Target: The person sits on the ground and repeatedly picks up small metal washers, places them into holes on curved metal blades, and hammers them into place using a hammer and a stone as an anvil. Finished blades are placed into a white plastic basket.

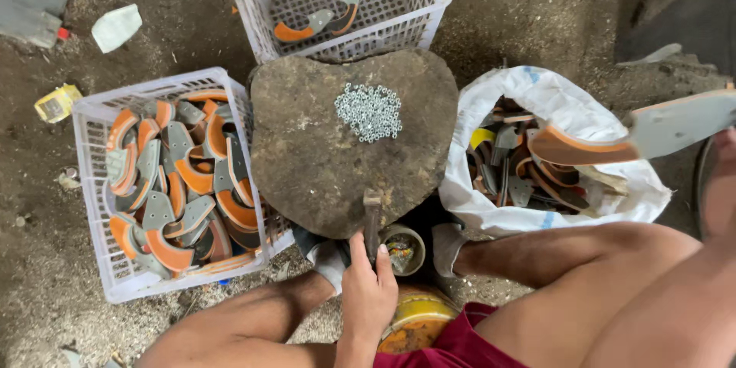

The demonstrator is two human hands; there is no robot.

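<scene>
The left hand [368, 291] grips a hammer [372, 222] by its handle, head resting on the near edge of a flat stone block [307, 146] beside a heap of small metal nuts [369, 111]. The right hand [724, 184] holds up a curved grey-and-orange blade [613, 138] over a white sack [552, 92] of similar pieces. White crates [92, 119] flank the block.

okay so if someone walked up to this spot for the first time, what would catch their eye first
Probably the heart-shaped stone block in the middle, with a small heap of shiny metal nuts on top. Next, the white crate on its left, packed with curved grey and orange blades, and the white sack of similar pieces on its right. At the near edge, the left hand grips a hammer, while the right hand, mostly out of frame, holds up one blade.
</scene>
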